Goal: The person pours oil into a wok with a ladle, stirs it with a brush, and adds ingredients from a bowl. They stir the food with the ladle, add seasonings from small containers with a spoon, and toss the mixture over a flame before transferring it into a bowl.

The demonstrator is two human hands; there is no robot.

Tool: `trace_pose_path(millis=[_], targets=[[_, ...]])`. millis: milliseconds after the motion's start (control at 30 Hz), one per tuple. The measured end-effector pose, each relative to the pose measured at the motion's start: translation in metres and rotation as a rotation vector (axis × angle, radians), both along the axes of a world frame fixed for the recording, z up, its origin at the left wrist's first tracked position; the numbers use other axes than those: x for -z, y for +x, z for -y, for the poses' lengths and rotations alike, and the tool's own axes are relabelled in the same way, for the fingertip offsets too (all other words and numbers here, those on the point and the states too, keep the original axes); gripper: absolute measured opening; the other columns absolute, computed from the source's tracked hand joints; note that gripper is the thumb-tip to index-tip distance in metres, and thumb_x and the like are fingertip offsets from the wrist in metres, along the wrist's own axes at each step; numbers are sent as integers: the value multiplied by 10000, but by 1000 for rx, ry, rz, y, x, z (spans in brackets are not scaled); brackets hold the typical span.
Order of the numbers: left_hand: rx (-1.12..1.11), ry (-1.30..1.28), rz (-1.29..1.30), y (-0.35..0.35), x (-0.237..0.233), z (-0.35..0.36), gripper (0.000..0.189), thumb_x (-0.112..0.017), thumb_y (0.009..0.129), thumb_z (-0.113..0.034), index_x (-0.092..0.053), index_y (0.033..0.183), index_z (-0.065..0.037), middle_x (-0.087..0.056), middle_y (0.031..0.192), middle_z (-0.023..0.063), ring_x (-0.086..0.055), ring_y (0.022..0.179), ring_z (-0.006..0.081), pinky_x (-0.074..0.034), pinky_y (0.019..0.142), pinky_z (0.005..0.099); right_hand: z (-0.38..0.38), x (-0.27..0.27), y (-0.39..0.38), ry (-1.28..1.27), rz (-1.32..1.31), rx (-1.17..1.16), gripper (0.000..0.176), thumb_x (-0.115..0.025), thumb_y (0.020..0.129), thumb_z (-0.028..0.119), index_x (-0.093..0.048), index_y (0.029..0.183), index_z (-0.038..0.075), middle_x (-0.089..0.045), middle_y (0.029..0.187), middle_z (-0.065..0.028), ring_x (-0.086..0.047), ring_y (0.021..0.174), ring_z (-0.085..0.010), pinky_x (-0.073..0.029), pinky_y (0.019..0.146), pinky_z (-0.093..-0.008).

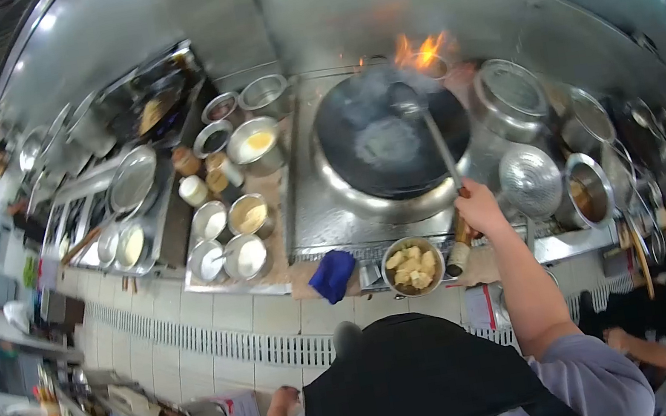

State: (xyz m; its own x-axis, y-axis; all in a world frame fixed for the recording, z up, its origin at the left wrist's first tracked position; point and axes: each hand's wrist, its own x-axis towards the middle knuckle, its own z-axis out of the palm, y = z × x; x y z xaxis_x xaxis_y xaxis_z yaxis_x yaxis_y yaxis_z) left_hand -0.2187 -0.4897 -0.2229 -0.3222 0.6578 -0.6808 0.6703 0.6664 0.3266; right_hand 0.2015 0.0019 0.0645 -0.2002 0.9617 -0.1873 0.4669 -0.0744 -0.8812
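Seemingly mid-cooking, the right hand point(477, 205) grips a ladle point(443, 147) over the wok point(341, 155), next likely needing steadiness; left hand point(286, 399), hold unclear

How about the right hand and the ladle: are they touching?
Touching. The head view shows the right hand wrapped around the near end of the ladle, which reaches out to the wok.

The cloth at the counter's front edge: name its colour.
The cloth is deep blue, seen in the head view.
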Motion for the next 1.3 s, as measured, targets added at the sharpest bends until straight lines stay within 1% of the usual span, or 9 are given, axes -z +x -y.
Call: trace_pose_path(millis=[167,200,333,433,633,833,1067,1133,1300], targets=[[22,159,90,-27,79,23,277,-633,733,-275,-685,896,-58,-688,892,172,-651,898,341,-512,807,405,32,-30,-11,-291,-118,-55,432,-481,795,22,-533,1223,51,-588,711,-55,-509,426,-174,-420,409,-337],[136,-16,-8,-31,97,23,335,-691,717,-333,-667,987,-137,-666,1026,-4,-600,1051,180,-479,903,317,19,-28,-5,-289,-116,-72,432,-481,795,22,-533,1223,51,-588,711,-55,-509,426,-174,-420,409,-337],[-356,-53,7,-1,12,-11,280,-607,763,-277,-676,925,-60,-687,884,167,-647,914,323,-503,819,395,2,-33,7,-77,1,-49,426,-483,798,26,-537,1221,38,-592,714,-61,-550,508,-175,-437,455,-332],[-93,-114,-42,-1,2,-17,289,-625,757,-294,-680,925,-65,-689,922,155,-646,927,314,-505,813,400,-14,-10,-14,331,308,-55,391,-499,802,23,-555,1188,-4,-594,716,-65,-584,607,-160,-445,501,-310],[-245,83,91,-2,0,-8,269,-623,778,-320,-697,950,-126,-693,959,107,-647,944,262,-505,828,379,0,-53,15,-335,-212,-72,459,-579,787,20,-570,1246,52,-536,616,-47,-487,422,-132,-384,393,-289],[-210,-100,109,-6,7,-14,250,-642,773,-279,-689,976,-142,-681,1005,56,-633,984,238,-516,831,370,-23,33,14,546,325,15,441,-573,782,98,-568,1221,57,-588,675,-115,-536,422,-167,-395,392,-302],[628,-180,-211,-5,-27,-40,253,-647,785,-224,-667,1007,-105,-685,973,49,-650,945,248,-535,804,380,36,-40,-23,-653,-824,275,215,-505,885,89,-507,1087,15,-534,622,-74,-468,399,-182,-336,343,-301],[-487,-182,310,-1,-66,-70,239,-629,808,-237,-665,929,-34,-682,843,102,-681,754,216,-559,704,351,47,-51,-33,-644,-811,307,303,-522,876,89,-500,1166,4,-534,622,-71,-468,399,-164,-338,337,-289],[-308,194,435,16,-154,-160,239,-610,837,-248,-669,800,-20,-598,624,61,-570,553,136,-453,520,275,41,-60,2,-336,-221,-21,437,-525,840,49,-504,1276,37,-514,604,-43,-460,377,-145,-385,353,-282]])
